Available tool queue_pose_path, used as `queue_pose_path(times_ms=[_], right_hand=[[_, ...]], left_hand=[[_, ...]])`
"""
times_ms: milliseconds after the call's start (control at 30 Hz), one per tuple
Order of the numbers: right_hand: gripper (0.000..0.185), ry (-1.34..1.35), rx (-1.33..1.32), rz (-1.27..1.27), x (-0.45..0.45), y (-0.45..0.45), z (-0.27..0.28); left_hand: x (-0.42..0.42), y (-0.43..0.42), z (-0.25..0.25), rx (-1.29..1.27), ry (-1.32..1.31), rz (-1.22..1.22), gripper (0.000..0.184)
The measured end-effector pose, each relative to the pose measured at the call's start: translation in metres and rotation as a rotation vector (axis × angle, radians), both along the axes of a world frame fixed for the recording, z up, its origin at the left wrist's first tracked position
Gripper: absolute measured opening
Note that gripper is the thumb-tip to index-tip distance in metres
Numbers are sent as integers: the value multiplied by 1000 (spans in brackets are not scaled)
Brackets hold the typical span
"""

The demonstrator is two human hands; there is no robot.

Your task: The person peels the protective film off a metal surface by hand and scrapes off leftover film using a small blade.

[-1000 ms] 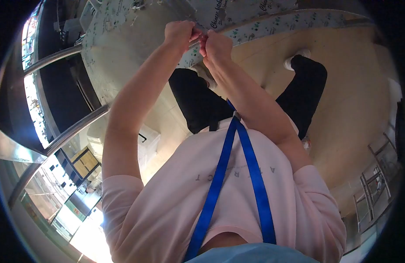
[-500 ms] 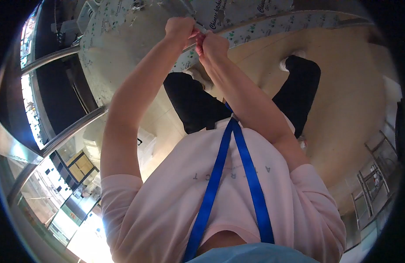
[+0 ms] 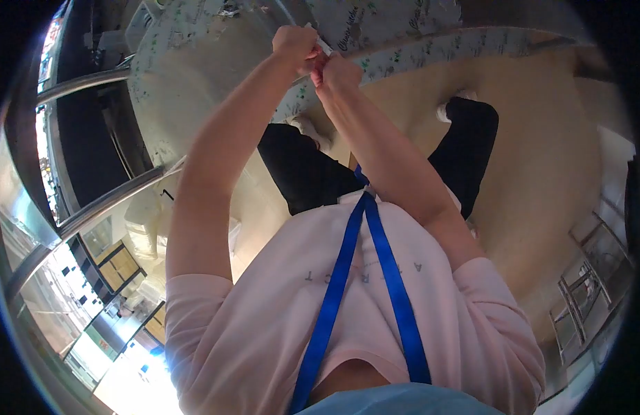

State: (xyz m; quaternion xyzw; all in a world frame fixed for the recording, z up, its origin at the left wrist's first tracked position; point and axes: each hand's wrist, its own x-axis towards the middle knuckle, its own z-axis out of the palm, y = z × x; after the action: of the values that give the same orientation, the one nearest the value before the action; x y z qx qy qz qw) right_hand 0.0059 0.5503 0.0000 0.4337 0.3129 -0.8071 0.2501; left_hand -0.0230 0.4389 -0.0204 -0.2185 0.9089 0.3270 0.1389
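One narrow white strip (image 3: 323, 44) is showing between the left hand (image 3: 294, 43) and right hand (image 3: 339, 72), by the near edge of the film-covered surface (image 3: 396, 57). Both hands' fingers are curling closed; whether the tips are gripping the strip cannot be told. In this reviewer's judgement, it is looking light and fairly thin, best taken by its ends; stiffness and slipperiness are staying unproven. Knuckles are hiding its lower part, blur is obscuring its material, and the frame is cutting off the surface's far side.
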Motion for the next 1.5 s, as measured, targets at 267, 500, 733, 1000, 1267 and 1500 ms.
queue_pose_path(times_ms=[267, 500, 733, 1000, 1267, 1500], right_hand=[[15, 151, -6, 225, 6, 23, 6], [21, 114, -36, 278, 3, 31, 7], [19, 113, -42, 217, -1, 33, 14], [21, 48, 35, 244, -5, 29, 5], [22, 104, 69, 274, -4, 31, 9], [23, 131, 3, 253, -5, 34, 5]], left_hand=[[33, 29, 38, 769, 88, 720, 19], [34, 35, 35, 782, -40, 577, 15], [17, 43, 27, 566, -97, 638, 17], [12, 44, 32, 391, -174, 594, 17], [12, 60, 48, 472, -135, 666, 20], [10, 39, 8, 287, -39, 419, 18]])
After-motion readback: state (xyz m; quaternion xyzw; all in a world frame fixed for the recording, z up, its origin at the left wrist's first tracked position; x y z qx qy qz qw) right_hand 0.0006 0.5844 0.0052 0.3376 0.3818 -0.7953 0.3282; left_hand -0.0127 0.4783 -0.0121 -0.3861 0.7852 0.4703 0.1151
